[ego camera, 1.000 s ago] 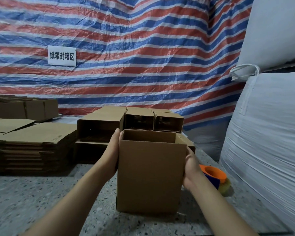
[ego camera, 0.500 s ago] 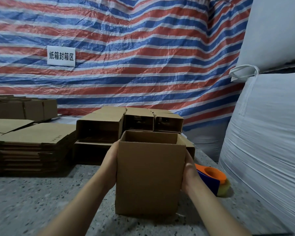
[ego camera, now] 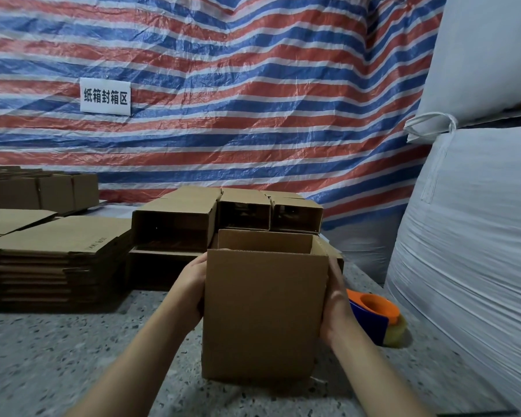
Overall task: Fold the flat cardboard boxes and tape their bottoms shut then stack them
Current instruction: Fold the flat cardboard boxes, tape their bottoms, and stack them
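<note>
Standing upright on the table, the box sits between both hands. Left hand and right hand press its sides; finger positions are hidden, can't tell.
</note>
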`<action>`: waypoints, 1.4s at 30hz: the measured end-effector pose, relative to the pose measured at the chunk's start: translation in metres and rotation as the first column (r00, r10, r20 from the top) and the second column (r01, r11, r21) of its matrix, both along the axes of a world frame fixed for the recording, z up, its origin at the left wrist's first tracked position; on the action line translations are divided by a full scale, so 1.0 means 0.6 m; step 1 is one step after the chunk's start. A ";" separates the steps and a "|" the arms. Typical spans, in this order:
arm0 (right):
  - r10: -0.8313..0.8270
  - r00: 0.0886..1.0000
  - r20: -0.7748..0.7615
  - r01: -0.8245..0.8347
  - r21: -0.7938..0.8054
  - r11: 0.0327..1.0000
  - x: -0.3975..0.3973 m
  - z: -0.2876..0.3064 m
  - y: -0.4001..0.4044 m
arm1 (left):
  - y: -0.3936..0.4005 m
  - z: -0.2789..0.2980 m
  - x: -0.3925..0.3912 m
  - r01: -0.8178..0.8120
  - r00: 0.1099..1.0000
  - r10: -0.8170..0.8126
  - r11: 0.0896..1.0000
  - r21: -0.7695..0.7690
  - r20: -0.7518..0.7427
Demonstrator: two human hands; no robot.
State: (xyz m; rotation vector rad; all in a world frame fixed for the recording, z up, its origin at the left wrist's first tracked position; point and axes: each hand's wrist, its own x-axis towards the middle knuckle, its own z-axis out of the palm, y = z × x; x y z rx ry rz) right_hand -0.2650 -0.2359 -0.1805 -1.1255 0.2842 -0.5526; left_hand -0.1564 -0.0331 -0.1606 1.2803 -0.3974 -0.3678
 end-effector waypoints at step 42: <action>0.066 0.997 -0.042 -0.078 -0.424 0.902 -0.036 0.025 -0.013 | 0.045 -0.005 -0.012 0.120 0.920 -0.182 0.974 0.193 0.348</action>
